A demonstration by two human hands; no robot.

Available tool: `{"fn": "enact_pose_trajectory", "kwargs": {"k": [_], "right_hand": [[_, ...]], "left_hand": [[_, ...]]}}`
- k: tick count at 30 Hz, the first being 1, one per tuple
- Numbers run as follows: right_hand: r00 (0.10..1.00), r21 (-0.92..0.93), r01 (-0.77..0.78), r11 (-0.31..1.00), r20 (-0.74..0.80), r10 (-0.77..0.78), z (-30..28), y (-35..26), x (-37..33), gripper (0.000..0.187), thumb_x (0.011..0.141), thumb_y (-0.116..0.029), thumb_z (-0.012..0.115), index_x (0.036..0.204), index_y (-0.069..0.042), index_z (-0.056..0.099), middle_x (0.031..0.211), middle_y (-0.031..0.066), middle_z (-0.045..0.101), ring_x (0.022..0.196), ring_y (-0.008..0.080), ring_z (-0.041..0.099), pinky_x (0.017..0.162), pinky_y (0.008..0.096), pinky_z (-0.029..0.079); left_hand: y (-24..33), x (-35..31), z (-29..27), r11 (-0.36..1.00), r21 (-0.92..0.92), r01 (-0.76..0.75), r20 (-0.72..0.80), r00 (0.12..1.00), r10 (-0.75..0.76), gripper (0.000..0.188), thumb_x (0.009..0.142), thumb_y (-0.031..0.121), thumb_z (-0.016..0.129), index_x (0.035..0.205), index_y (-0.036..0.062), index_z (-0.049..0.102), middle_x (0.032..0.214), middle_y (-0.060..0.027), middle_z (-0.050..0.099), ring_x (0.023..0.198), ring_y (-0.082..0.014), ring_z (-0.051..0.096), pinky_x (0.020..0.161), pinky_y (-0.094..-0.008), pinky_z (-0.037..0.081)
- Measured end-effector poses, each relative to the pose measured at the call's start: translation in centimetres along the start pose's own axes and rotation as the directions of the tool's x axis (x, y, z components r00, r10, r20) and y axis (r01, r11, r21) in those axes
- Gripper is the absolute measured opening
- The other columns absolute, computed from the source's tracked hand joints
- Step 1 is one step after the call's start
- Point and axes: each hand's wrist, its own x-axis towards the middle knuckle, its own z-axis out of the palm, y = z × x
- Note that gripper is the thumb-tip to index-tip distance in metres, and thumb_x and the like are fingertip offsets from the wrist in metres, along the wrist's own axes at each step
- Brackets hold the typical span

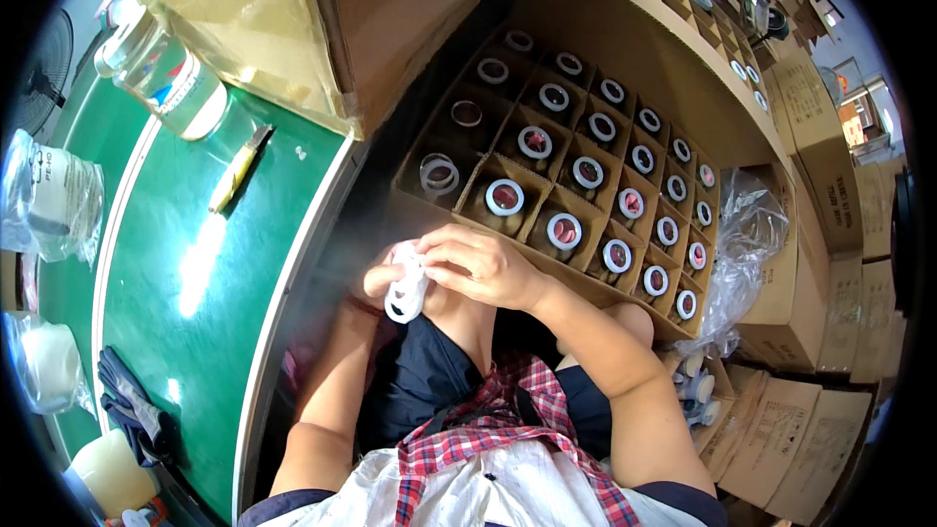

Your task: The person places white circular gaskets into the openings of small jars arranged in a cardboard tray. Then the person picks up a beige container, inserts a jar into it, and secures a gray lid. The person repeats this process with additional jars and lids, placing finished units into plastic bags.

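Observation:
A small white oblong piece with openings in its lower end [406, 295] is held above my lap; its exact kind I cannot make out. My left hand [376, 278] is closed around its side. From the right, my right hand [486, 265] pinches at its upper end with bent fingers. Just beyond my hands stands a divided cardboard carton [464, 220]. Its cells hold round glass containers with pale rims, such as the front one [505, 197], several of them showing reddish insides.
On the left, a green table [283, 176] carries a yellow cutter knife [234, 174], a clear jar [176, 88], dark gloves [132, 405] and a large cardboard box [342, 29]. Crumpled clear plastic [747, 244] hangs beside the carton. Flattened cardboard [781, 439] lies at right.

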Motion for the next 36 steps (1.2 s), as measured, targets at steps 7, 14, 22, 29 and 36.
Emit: {"fn": "enact_pose_trajectory", "kwargs": {"k": [7, 14, 22, 29, 36], "right_hand": [[0.959, 0.351, -0.279, 0.894, 0.054, 0.278, -0.4, 0.3, -0.8, 0.007, 0.088, 0.001, 0.059, 0.095, 0.002, 0.062, 0.103, 0.0099, 0.065, 0.096, 0.0193, 0.065, 0.084, 0.0297, 0.053], [0.883, 0.572, -0.3, 0.763, -0.137, 0.45, -0.9, 2.6, -0.3, 0.01, 0.092, -0.002, 0.06, 0.101, 0.001, 0.059, 0.105, 0.0087, 0.067, 0.096, 0.0127, 0.063, 0.087, 0.0274, 0.051], [0.853, -0.409, -0.47, 0.783, -0.438, 0.283, -7.8, 14.7, 5.6, 0.013, 0.086, -0.005, 0.058, 0.098, 0.002, 0.06, 0.1, 0.0136, 0.065, 0.086, 0.0295, 0.065, 0.076, 0.0364, 0.052], [0.913, -0.794, -0.291, 0.533, -0.064, 0.403, -6.4, 18.3, 6.0, 0.024, 0.084, -0.006, 0.05, 0.105, -0.006, 0.062, 0.12, 0.012, 0.059, 0.118, 0.0329, 0.052, 0.097, 0.0403, 0.046], [0.916, -0.749, -0.3, 0.591, -0.052, 0.398, -6.7, 18.0, 4.9, 0.026, 0.085, -0.012, 0.053, 0.109, -0.009, 0.062, 0.129, 0.0112, 0.055, 0.12, 0.034, 0.049, 0.1, 0.044, 0.041]], "left_hand": [[0.4, -1.3, 0.6, 0.998, -0.06, -0.022, -0.027, 0.999, 0.02, 0.059, 0.083, 0.048, 0.068, 0.109, -0.0033, 0.055, 0.089, -0.0141, 0.063, 0.063, -0.0172, 0.058, 0.054, -0.0266, 0.047], [0.8, -1.4, 0.7, 0.988, 0.138, -0.065, -0.132, 0.988, 0.084, 0.031, 0.083, 0.029, 0.069, 0.094, 0.0026, 0.057, 0.069, -0.0077, 0.059, 0.056, -0.013, 0.053, 0.048, -0.0249, 0.04], [5.9, 1.9, 5.8, 0.683, 0.73, -0.029, -0.121, 0.978, 0.171, 0.023, 0.076, -0.001, 0.055, 0.099, -0.0018, 0.06, 0.109, -0.011, 0.061, 0.101, -0.0177, 0.059, 0.088, -0.0297, 0.047], [7.9, 7.2, 5.6, -0.109, 0.993, 0.051, -0.013, 0.946, 0.324, 0.036, 0.073, 0.003, 0.057, 0.106, 0.004, 0.069, 0.126, -0.0187, 0.056, 0.106, -0.0358, 0.061, 0.09, -0.0394, 0.05], [8.2, 11.1, 4.2, -0.383, 0.858, 0.343, -0.283, 0.937, 0.205, 0.038, 0.078, 0.012, 0.055, 0.114, 0.0022, 0.065, 0.13, -0.0184, 0.055, 0.104, -0.0385, 0.061, 0.09, -0.0437, 0.05]]}}
